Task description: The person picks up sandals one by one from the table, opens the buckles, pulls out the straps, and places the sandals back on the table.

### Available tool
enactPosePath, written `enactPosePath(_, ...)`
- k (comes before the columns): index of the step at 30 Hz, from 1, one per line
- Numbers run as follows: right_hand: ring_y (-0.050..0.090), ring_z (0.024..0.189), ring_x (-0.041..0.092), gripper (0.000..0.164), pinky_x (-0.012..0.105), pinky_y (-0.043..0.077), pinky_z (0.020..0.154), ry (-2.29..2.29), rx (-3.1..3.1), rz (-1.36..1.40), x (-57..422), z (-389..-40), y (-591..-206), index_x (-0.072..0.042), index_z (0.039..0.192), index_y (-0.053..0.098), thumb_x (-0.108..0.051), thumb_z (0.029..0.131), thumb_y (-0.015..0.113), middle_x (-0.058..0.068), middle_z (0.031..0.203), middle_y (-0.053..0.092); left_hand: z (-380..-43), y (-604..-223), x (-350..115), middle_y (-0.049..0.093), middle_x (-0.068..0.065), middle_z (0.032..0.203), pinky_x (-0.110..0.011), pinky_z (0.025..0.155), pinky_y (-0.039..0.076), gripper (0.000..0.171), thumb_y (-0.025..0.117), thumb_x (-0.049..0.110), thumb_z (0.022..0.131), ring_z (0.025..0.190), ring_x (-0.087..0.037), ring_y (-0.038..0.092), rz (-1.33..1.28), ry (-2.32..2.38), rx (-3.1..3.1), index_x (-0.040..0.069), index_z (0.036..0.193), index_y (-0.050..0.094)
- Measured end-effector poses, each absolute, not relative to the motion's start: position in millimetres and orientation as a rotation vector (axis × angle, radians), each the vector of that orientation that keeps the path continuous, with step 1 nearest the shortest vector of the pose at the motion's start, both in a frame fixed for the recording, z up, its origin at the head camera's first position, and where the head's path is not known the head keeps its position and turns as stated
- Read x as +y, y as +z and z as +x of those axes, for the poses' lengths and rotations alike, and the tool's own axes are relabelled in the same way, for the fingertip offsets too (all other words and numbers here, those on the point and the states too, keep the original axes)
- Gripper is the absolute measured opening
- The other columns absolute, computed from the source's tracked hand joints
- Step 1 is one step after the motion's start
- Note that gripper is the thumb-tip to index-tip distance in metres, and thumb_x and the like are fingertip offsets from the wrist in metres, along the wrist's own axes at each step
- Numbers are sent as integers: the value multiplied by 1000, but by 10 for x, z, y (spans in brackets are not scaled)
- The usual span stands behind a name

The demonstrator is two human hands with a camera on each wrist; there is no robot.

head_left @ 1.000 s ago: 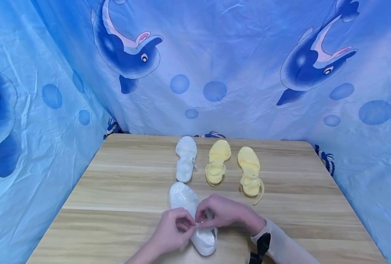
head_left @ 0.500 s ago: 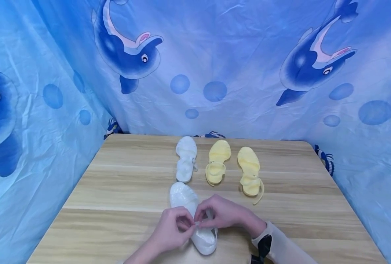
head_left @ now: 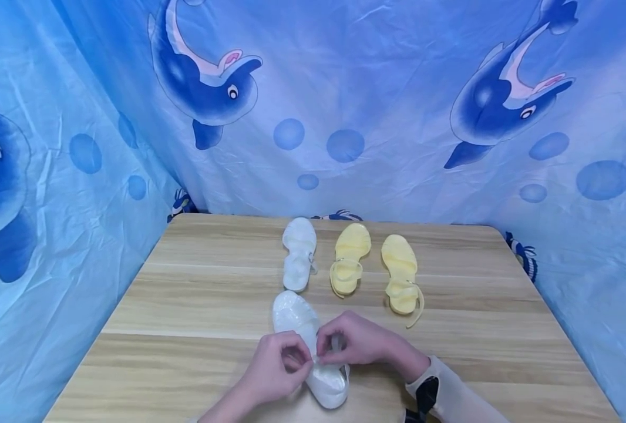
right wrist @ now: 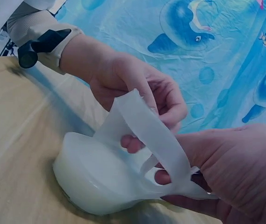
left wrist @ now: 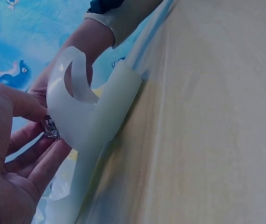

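A white jelly sandal (head_left: pixel 329 390) lies on the table with its heel towards me, under both hands. My left hand (head_left: pixel 273 364) pinches its small metal buckle (left wrist: pixel 50 127) between thumb and fingers at the side of the ankle strap. From the other side, my right hand (head_left: pixel 363 341) pinches the strap close to the buckle. In the right wrist view the strap (right wrist: pixel 154 126) stands up in a loop above the heel. The fingers cover the strap's end, so I cannot tell whether it runs through the buckle.
A second white sandal (head_left: pixel 297 273) lies just beyond the first one. To its right are two yellow sandals (head_left: pixel 351 244) with thin straps. The wooden table (head_left: pixel 186 305) ends at a blue dolphin-print curtain (head_left: pixel 397 176) at the back and sides.
My right fingertips have shifted slightly right, away from the left ones. The left hand keeps its grip, and the sandals stay in place.
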State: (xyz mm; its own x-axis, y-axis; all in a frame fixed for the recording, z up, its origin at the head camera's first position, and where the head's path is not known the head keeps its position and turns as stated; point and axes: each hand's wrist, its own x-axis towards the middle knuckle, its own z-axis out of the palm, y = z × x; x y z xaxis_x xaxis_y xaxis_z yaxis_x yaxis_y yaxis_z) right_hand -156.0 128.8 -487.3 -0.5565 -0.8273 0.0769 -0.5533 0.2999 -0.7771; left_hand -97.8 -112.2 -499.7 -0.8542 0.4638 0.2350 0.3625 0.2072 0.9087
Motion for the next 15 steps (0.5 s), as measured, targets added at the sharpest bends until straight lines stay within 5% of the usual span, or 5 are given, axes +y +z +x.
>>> enactPosePath(10, 69, 91, -1, 9, 20, 59, 87, -1239, 2265, -1240, 1270, -1536, -4931, -24, 99, 74, -24, 95, 82, -13, 93, 75, -991, -4995, -1129, 77, -8, 92, -28, 72, 67, 14, 77, -6, 86, 81, -6, 76, 839, 1763, 2310, 7, 91, 74)
enactPosePath(15, 67, 123, 12, 35, 35, 56, 108, -1264, 2396, -1266, 1356, -1483, -4926, -25, 125, 69, -28, 93, 83, -3, 130, 73, -1130, -4922, -1205, 78, 0, 90, -30, 74, 67, 15, 82, 0, 85, 83, -6, 74, 849, 1763, 2472, 13, 91, 76)
